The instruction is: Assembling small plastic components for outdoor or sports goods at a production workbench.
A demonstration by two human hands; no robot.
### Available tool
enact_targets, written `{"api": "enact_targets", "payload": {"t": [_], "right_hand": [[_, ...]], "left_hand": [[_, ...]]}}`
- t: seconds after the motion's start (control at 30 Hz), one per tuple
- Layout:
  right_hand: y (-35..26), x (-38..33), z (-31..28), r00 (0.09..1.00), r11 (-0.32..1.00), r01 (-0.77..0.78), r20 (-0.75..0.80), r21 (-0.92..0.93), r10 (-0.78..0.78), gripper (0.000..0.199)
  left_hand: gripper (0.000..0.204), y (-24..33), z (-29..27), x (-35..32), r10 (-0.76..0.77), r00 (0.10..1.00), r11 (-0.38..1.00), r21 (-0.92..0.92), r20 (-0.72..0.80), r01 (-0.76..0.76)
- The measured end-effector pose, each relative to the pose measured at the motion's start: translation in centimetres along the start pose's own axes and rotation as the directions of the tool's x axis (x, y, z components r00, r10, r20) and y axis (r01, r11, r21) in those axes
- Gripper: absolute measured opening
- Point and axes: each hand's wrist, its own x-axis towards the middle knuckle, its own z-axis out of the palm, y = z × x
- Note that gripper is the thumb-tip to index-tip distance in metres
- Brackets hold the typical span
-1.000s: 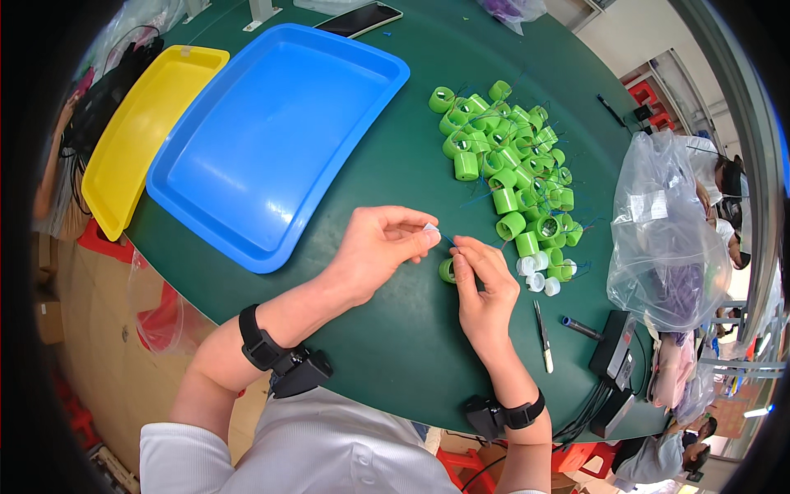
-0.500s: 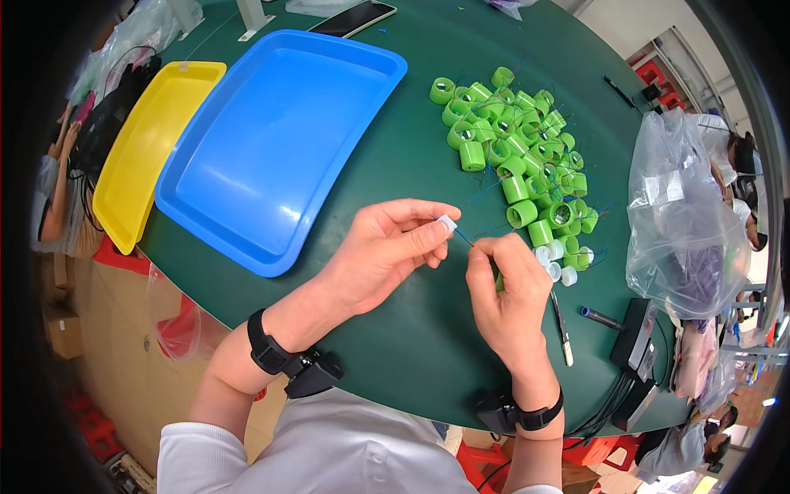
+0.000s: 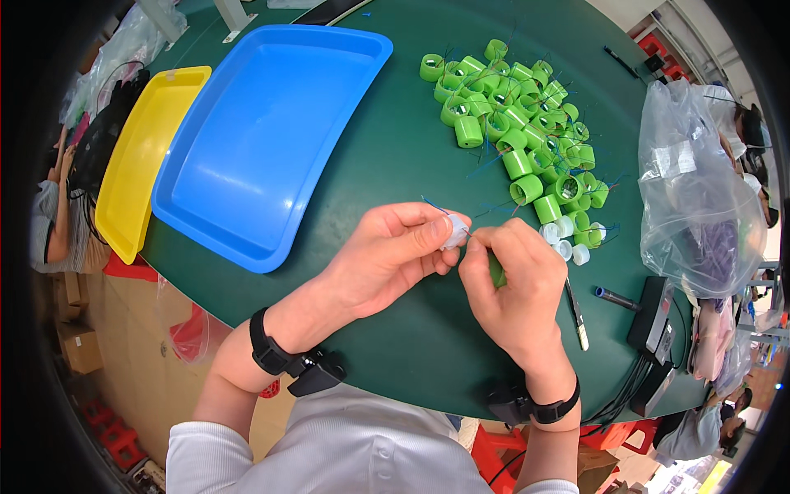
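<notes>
My left hand pinches a small white translucent cap between thumb and fingers. A thin blue wire sticks out beyond the cap on its left side. Close beside it, my right hand is closed, its thumb and forefinger pinching thin wire at the cap's right edge. A green plastic cylinder shows partly inside my right hand; the fingers hide the rest. To the right of the hands lie several loose white caps, next to a pile of green cylinders with thin wires poking out.
A blue tray and a yellow tray rest on the green table at left. On the right are a pen-like tool, a blue-tipped marker, a black box with cables and a clear plastic bag.
My right hand has come closer to the white cap. A blue wire now projects from the cap's left side, and less wire shows between the hands. The view has shifted slightly.
</notes>
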Motion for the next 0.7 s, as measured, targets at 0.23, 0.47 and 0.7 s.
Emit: {"api": "enact_targets", "payload": {"t": [0.23,0.47,0.7], "right_hand": [[0.0,0.0,-0.1,1.000,1.000,-0.009,0.019,-0.028,0.009,0.015],[-0.1,-0.2,0.0,0.999,0.999,-0.008,0.035,-0.041,0.009,0.015],[-0.2,0.2,-1.0,0.988,0.994,-0.090,0.130,0.062,0.081,0.017]], "left_hand": [[0.029,-0.2,-0.3,0.0,-0.011,1.000,1.000,-0.008,0.020,0.011],[0.026,-0.4,0.3,0.0,0.032,0.999,0.991,0.133,-0.023,-0.029],[0.026,-0.4,0.4,-0.1,0.073,0.997,0.996,0.047,-0.025,-0.071]]}}
